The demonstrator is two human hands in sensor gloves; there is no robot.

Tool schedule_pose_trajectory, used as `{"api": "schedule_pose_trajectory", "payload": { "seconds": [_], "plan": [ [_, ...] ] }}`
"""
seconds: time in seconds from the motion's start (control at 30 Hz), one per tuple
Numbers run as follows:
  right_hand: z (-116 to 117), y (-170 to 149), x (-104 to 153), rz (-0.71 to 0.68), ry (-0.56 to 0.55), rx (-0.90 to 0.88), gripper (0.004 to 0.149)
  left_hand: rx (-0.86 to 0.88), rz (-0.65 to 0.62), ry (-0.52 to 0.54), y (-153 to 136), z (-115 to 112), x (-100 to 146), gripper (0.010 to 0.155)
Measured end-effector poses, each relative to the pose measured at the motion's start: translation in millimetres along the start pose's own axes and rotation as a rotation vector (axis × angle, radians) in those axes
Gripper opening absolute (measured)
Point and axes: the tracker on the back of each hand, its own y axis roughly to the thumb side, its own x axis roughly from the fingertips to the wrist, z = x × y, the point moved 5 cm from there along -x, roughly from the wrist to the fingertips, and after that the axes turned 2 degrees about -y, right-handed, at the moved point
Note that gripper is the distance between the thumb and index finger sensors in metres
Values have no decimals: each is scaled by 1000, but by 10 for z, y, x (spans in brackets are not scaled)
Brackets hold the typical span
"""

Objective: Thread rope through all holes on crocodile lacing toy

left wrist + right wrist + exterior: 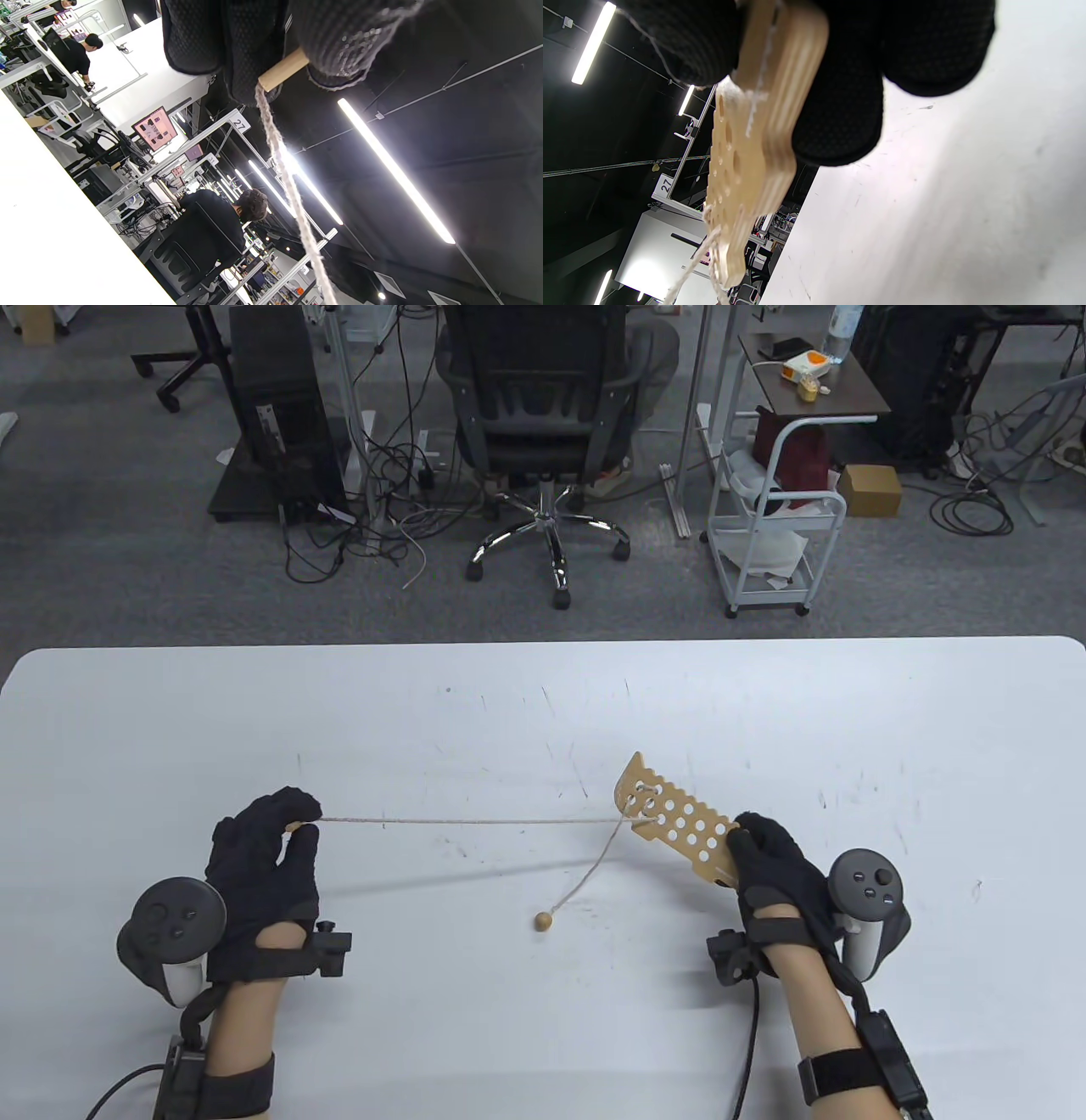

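The left hand [263, 848] pinches the wooden needle tip [283, 70] of the rope [467, 820], which runs taut across to the crocodile lacing toy [674, 819]. The right hand [776, 865] has its grip clamped on that toy's near end, holding it tilted above the white counter [543, 704]. A slack rope tail hangs from the toy's holes, ending in a wooden bead [543, 920] on the counter.

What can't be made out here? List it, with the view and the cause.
- Table view: the end of the toy inside the right hand, covered by the glove.
- Right wrist view: which holes the rope passes through; blurred, seen edge-on.
- Left wrist view: the wooden needle past the left hand's fingers; the toy is out of frame.
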Motion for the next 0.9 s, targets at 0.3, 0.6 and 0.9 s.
{"api": "schedule_pose_trajectory", "payload": {
  "seconds": [0.3, 0.6, 0.9],
  "plan": [
    [87, 127, 45, -63, 26, 14, 46, -10, -22, -88, 62, -181, 5, 54],
    [194, 306, 143, -157, 57, 56, 46, -17, -71, -171, 175, -354, 21, 60],
    [339, 491, 301, -244, 107, 75, 46, -35, -115, -254, 268, -557, 58, 59]
  ]
}}
